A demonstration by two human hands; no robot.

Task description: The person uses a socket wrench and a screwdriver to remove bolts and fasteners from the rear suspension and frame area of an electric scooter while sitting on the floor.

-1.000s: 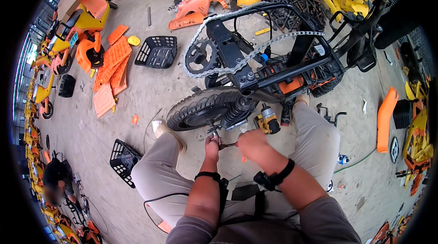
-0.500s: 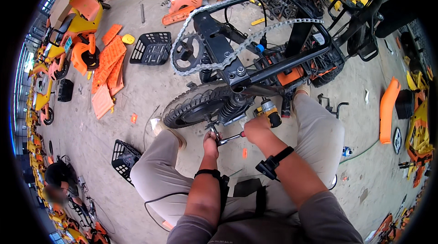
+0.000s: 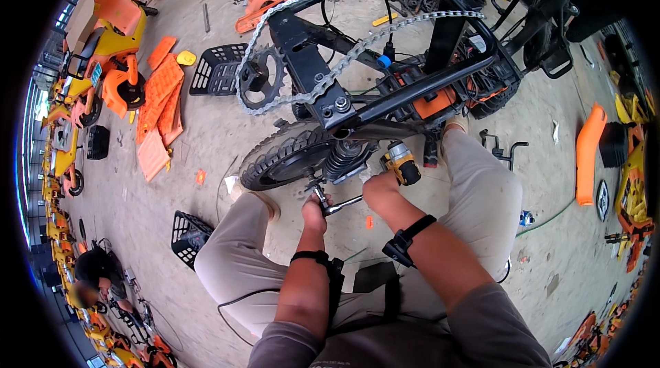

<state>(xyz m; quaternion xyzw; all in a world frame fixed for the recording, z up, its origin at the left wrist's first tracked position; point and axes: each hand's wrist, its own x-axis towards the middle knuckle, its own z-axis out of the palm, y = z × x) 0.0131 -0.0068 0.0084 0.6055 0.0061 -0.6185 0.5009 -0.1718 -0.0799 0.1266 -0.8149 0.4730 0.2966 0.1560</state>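
My left hand point(image 3: 314, 212) is closed around the head end of a ratchet wrench point(image 3: 344, 205), beside the wheel's axle. A socket point(image 3: 320, 194) points up from it toward the axle end. My right hand point(image 3: 379, 190) is closed on the far end of the wrench handle, its fingers partly hidden. Just beyond that hand is a yellow and black cordless drill point(image 3: 401, 164). Above both hands stands a black vehicle frame point(image 3: 344, 103) with a knobby tyre point(image 3: 285, 159) and a coil shock absorber point(image 3: 344, 160). A loose silver chain point(image 3: 361, 58) drapes over the frame.
Black plastic baskets point(image 3: 214, 72) and orange panels point(image 3: 157, 103) lie on the concrete floor to the left. Dark metal parts are piled at the back. At right are an orange curved panel point(image 3: 589, 155) and a spray can point(image 3: 526, 218). Another person point(image 3: 100, 272) works at far left.
The whole view has shifted slightly. My right hand now covers the red handle end that showed before. My left hand stays at the socket end.
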